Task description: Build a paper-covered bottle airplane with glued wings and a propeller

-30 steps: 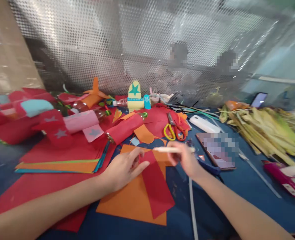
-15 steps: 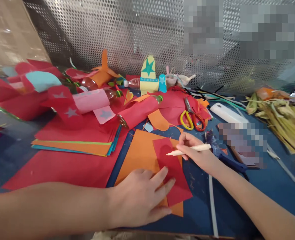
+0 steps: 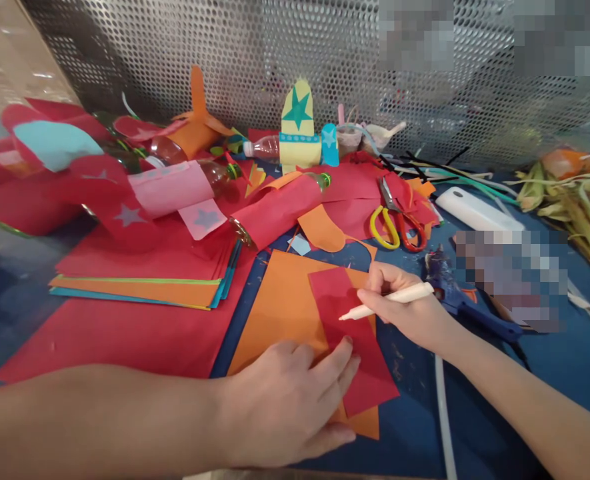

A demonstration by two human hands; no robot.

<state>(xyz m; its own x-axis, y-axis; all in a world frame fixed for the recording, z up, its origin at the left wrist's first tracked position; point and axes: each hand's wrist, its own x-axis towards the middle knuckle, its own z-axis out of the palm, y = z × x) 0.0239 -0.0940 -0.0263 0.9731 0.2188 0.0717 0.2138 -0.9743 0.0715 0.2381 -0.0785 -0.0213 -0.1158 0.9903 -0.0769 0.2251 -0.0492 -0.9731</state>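
In our right hand (image 3: 399, 310) we hold the pen (image 3: 409, 293), its tip over the red strip (image 3: 369, 380); whether it touches, we cannot tell. Our left hand (image 3: 292, 400) lies with the fingers spread, their ends on the red strip, which rests upon the orange sheet (image 3: 269, 320). To mark well, we think we should press the paper flat and draw lightly, with fingers out of the pen's path. The blue table (image 3: 409, 440) is crowded: the glue gun (image 3: 485, 320) and scissors (image 3: 401, 221) lie near the right hand, the paper stack (image 3: 139, 287) at left. Behind everything stands a perforated metal wall (image 3: 225, 53), with cardboard (image 3: 19, 47) at its left.
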